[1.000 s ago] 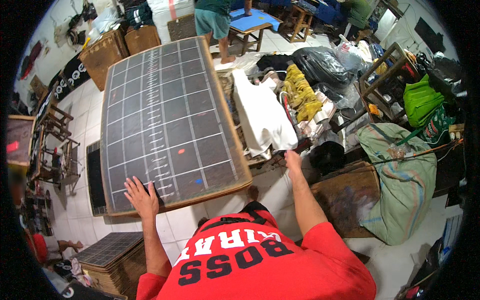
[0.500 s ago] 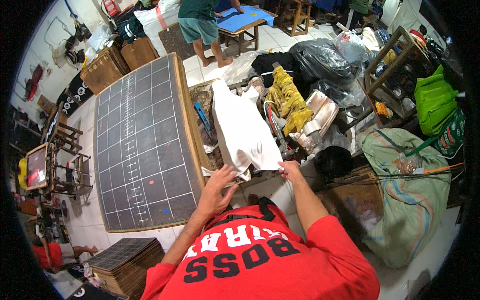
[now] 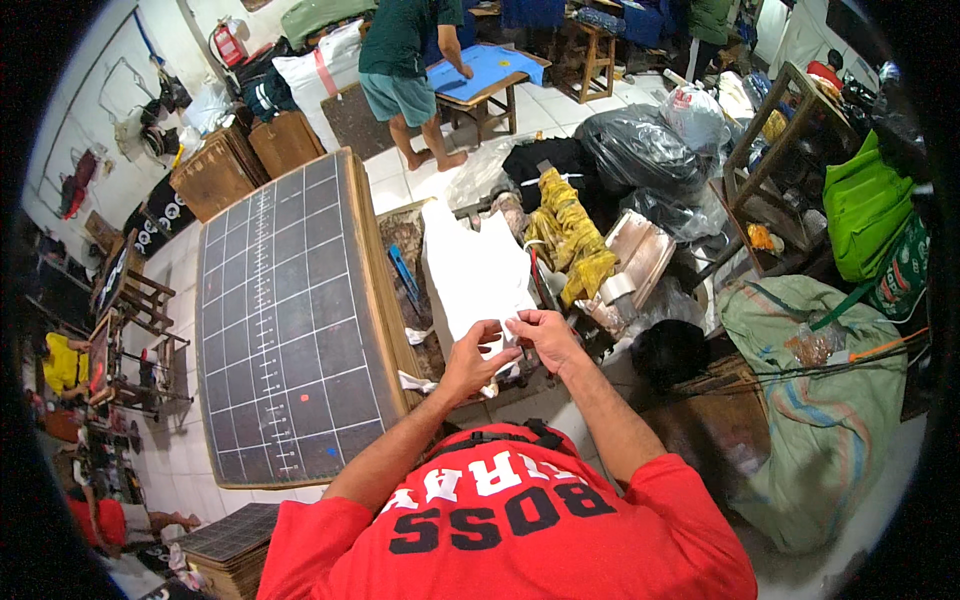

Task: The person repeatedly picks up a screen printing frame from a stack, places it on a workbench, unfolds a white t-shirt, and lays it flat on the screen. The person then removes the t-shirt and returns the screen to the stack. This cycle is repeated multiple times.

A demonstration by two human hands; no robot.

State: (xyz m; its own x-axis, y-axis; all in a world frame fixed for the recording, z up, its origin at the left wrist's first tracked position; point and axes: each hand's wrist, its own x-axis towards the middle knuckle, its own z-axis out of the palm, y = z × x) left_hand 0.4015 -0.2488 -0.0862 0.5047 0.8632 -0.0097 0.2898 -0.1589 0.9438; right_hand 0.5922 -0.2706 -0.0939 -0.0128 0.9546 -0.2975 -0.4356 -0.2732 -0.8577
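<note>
A white cloth (image 3: 475,265), apparently a fabric piece, lies spread in front of me over a cluttered low surface. At its near right corner my right hand (image 3: 548,338) is closed, thumb and fingers pinching the cloth's edge. My left hand (image 3: 478,362) is right beside it at the near edge, fingers curved and thumb apart from them, the thumb tip close to my right fingertips. Beneath the left hand, part of the cloth's near end hangs down. Left of the cloth lies a blue tool (image 3: 404,274) with a long narrow body.
A thick stack of dark gridded boards (image 3: 285,330) stands at my left. Right of the cloth are a yellow wrapped bundle (image 3: 570,230), a tape roll (image 3: 618,290), black plastic bags (image 3: 640,140) and a green sack (image 3: 810,400). A person (image 3: 405,75) works at a blue-topped table (image 3: 490,72).
My right hand has moved left and inward with the cloth's corner, folding or gathering the near end. My left hand has come right to meet it, its fingers now curved.
</note>
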